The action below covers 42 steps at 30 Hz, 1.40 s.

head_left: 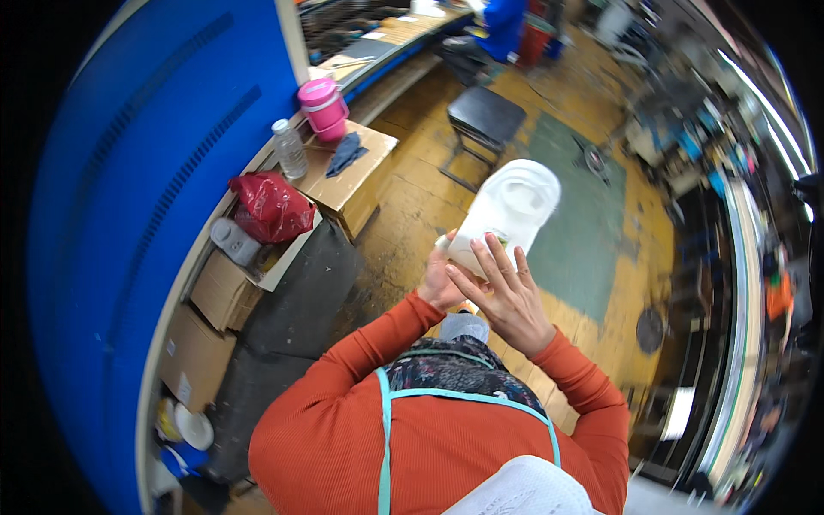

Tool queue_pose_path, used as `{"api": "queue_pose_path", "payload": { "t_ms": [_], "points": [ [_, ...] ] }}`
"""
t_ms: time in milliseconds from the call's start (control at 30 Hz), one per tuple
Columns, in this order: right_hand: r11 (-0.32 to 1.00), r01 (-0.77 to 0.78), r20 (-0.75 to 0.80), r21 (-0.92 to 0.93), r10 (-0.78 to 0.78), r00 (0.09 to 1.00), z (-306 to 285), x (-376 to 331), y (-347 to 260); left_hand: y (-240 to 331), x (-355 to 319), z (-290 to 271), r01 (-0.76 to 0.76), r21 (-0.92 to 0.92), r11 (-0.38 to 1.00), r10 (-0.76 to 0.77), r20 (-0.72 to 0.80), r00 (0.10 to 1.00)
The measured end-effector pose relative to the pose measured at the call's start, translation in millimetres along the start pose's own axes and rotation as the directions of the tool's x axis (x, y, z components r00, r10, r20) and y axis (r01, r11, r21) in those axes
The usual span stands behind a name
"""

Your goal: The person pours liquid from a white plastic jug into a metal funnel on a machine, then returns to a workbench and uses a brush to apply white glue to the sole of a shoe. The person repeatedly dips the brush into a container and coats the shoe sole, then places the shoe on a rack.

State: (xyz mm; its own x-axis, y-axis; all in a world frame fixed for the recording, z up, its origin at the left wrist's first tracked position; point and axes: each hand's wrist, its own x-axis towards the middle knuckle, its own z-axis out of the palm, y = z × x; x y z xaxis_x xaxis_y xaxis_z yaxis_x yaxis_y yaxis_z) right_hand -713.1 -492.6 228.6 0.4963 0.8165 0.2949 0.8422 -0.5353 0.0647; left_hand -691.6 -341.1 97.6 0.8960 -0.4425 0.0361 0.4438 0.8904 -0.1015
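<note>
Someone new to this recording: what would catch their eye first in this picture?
First, the white molded plastic piece near the centre, held in the left grip, with the right grip spread over its near end. Next, the big blue panel along the left side, then the pink lidded jug by a cardboard box at upper left.

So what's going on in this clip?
A person's left grip holds a white molded piece by its near end, out in front of the body. The right grip lies over that end with fingers spread. A black stool stands farther off; a pink jug and clear bottle stand at left.
</note>
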Motion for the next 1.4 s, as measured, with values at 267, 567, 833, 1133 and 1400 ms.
{"api": "queue_pose_path", "payload": {
  "t_ms": [267, 567, 833, 1133, 1400],
  "points": [
    [0.75, 0.578, -0.198, 0.321, -0.544, 0.815, 48.1, 175.4, 211.0, 99.3, 172.7, 4.3, -0.37, -0.218, 0.903, 0.396, 0.09, 0.914],
    [0.585, 0.279, -0.386, 0.761, 0.063, 0.92, 213.4, 396.2, 384.2, 243.8, 209.5, -12.1, -0.639, 0.238, 0.732, 0.681, -0.303, 0.667],
    [0.721, 0.374, -0.245, 0.583, -0.283, 0.927, 430.3, 707.0, 451.3, 380.4, 285.3, -8.8, -0.872, 0.13, 0.473, 0.871, -0.222, 0.439],
    [0.584, 0.498, 0.022, 0.641, -0.662, 0.749, 648.0, 954.4, 420.2, 457.6, 368.4, 13.2, -0.994, 0.092, 0.06, 0.953, -0.301, 0.029],
    [0.404, 0.435, 0.086, 0.804, -0.804, 0.588, 680.5, 989.0, 410.1, 518.0, 477.5, 17.4, -0.925, -0.127, -0.358, 0.911, -0.263, -0.317]
  ]
}}
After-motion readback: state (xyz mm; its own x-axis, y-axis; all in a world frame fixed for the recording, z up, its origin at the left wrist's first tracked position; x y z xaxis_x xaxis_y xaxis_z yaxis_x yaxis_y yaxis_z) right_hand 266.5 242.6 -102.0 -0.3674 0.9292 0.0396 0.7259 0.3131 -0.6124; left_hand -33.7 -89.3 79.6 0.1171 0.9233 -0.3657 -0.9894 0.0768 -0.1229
